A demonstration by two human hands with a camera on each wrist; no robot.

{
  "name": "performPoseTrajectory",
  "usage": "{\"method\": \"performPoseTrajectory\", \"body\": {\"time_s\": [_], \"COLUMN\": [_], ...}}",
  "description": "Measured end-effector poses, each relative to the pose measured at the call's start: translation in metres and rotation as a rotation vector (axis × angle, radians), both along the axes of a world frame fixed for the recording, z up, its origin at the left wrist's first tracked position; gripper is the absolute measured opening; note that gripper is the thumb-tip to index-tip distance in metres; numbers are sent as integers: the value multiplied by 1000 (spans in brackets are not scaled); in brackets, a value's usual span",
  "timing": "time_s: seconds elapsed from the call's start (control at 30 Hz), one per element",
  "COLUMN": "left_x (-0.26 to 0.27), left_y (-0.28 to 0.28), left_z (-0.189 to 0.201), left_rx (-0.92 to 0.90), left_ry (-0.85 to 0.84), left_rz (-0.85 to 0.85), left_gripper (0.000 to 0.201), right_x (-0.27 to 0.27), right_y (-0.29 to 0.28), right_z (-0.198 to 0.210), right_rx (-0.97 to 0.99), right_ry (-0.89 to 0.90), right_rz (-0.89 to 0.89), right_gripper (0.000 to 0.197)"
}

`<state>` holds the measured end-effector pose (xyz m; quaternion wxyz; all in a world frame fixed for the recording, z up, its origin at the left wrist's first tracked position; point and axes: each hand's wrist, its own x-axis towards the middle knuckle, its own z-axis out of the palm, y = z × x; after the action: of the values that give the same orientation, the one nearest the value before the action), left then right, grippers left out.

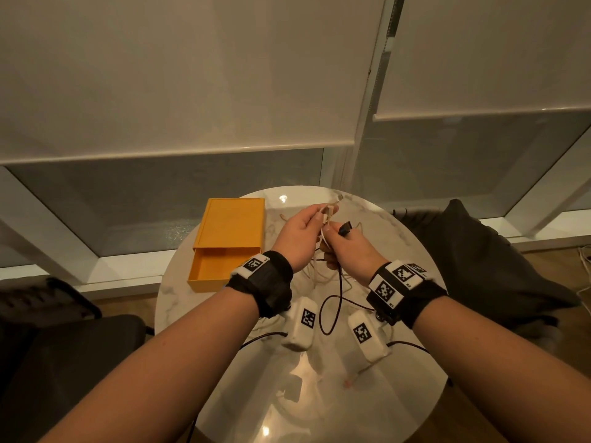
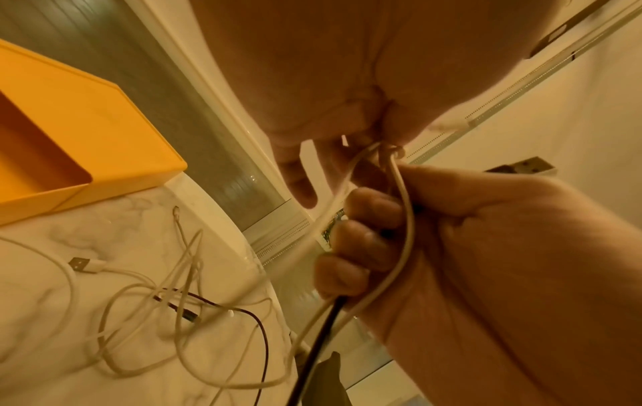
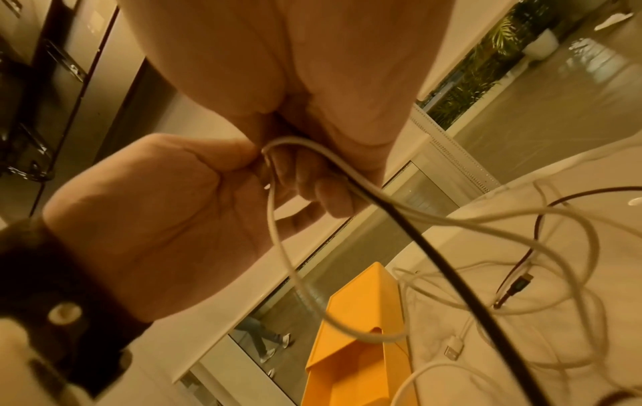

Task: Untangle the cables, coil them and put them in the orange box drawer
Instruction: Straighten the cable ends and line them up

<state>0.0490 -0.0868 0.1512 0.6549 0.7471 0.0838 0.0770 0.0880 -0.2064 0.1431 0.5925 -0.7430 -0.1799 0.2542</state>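
1. Sitting at the left of the round marble worktop (image 1: 224, 394) is the orange box (image 1: 232, 223), its drawer (image 1: 209, 271) pulled out toward the person.
2. Pinching a white cable (image 2: 404, 197) between thumb and fingers, the left hand (image 1: 299, 233) is raised above the worktop's middle, just right of the box; a pale plug is sticking up past its fingertips.
3. Hanging from both hands, white cable loops are running down into a loose tangle (image 2: 166, 310) lying on the worktop below the hands, with a USB plug (image 2: 81, 264) and a thin dark red cable (image 2: 259, 329) mixed in.
4. Closing its curled fingers round a black cable (image 3: 448, 263) and the white one, the right hand (image 1: 347, 249) is touching the left hand; a black plug (image 1: 344, 227) is poking out above its thumb.
5. Trailing down from the right fist, the black cable is looping over the worktop between two white tagged blocks (image 1: 302, 324), which are lying near the front edge.
6. Standing right of the worktop is a dark cushioned seat (image 1: 492, 260).
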Motion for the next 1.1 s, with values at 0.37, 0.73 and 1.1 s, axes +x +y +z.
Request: {"method": "performPoseTrajectory", "body": {"time_s": [0.37,0.73,1.1], "left_x": [-6,-14,-19], "left_y": [-1,-1,-6], "left_z": [-3,-5,-5], "left_rx": [4,3,-4], "left_ry": [-46,-87,-61], "left_rz": [-61,-114,-138], "left_gripper": [25,27,25], "right_x": [-2,-2,-4], "right_y": [0,-4,-12], "right_z": [17,33,22], "right_rx": [-201,-369,-424], "right_ry": [217,350,415], "right_rz": [-109,15,129], "right_gripper": [20,25,33]}}
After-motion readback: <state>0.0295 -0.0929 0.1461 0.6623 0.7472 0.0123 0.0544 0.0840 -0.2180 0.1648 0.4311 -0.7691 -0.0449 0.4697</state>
